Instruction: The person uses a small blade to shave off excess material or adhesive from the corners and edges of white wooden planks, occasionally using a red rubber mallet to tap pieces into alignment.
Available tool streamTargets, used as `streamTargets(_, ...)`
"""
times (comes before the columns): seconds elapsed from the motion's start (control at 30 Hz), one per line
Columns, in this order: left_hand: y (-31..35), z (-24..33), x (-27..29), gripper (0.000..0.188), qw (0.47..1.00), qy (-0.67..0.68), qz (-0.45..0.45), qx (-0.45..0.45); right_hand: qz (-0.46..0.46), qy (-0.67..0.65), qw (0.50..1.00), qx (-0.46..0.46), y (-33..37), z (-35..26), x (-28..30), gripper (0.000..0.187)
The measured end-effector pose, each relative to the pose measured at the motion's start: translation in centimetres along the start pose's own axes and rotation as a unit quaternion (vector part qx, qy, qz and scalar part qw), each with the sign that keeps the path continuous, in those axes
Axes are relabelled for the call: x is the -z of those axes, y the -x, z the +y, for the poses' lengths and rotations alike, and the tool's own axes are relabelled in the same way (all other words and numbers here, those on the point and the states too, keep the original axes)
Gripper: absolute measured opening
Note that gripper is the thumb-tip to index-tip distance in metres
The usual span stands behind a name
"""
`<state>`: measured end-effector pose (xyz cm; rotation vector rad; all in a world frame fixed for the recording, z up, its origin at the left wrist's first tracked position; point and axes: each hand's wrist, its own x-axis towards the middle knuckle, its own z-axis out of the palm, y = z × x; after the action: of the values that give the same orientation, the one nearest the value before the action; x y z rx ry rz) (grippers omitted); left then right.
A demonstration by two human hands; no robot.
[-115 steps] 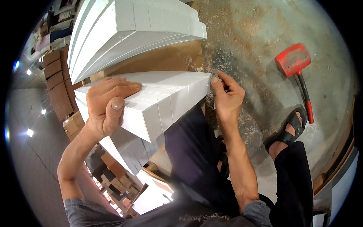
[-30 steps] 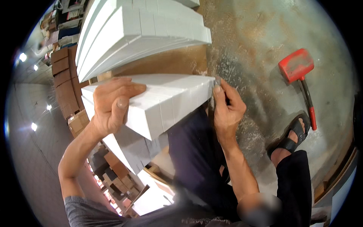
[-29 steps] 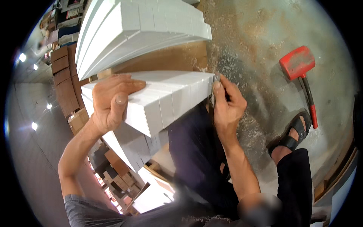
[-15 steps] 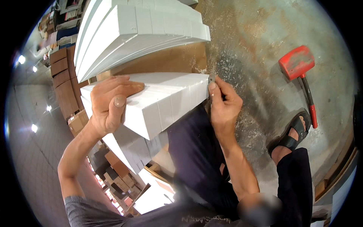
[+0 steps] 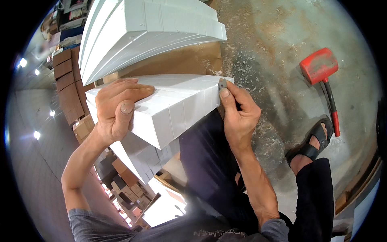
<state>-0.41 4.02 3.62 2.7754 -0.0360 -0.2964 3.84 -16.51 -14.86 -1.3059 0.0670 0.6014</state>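
A stack of white packets or blocks (image 5: 177,94), pressed side by side, stands in front of me; I cannot tell their material. My left hand (image 5: 117,107) lies over its left end, fingers stretched flat on the top and thumb apart. At the right end, my right hand (image 5: 238,107) pinches a small flat grey metal blade (image 5: 223,83) between thumb and forefinger. The blade sits against the stack's edge, close to its far right corner. My fingers partly cover the blade.
Farther off stands another white stack (image 5: 161,20), with brown cardboard (image 5: 181,60) between the two. A red-headed mallet (image 5: 320,68) lies on the concrete floor at right, near my sandalled foot (image 5: 312,147). Brown cartons (image 5: 66,88) are piled at left.
My right hand has shifted slightly with the blade, and a white corner now shows beyond the fingertips. My left hand stays in the same place.
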Motion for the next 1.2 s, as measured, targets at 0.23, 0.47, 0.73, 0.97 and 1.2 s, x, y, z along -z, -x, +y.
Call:
streamTargets(0.23,0.0,0.0,-0.1,0.054,1.000,-0.001,0.000,0.008,-0.091,0.070,0.980,0.164,1.1,-4.7,-0.4,0.020)
streamTargets(0.47,0.3,0.5,0.7,0.065,0.999,0.000,-0.035,0.038,0.005,0.028,0.999,-0.032,0.0,-2.4,0.4,0.027)
streamTargets(0.73,0.4,0.4,0.2,0.063,0.999,0.002,-0.025,0.032,-0.027,0.148,0.979,0.141,1.7,-4.5,-1.1,0.025)
streamTargets(0.97,0.8,-0.5,0.0,0.046,1.000,0.023,0.007,0.005,0.020,0.039,0.963,0.266,1.7,-6.0,-1.9,0.022)
streamTargets(1.2,0.8,-0.1,-0.4,0.049,0.999,0.034,0.035,-0.004,-0.014,0.117,0.986,0.119,0.8,-5.6,-2.7,0.030)
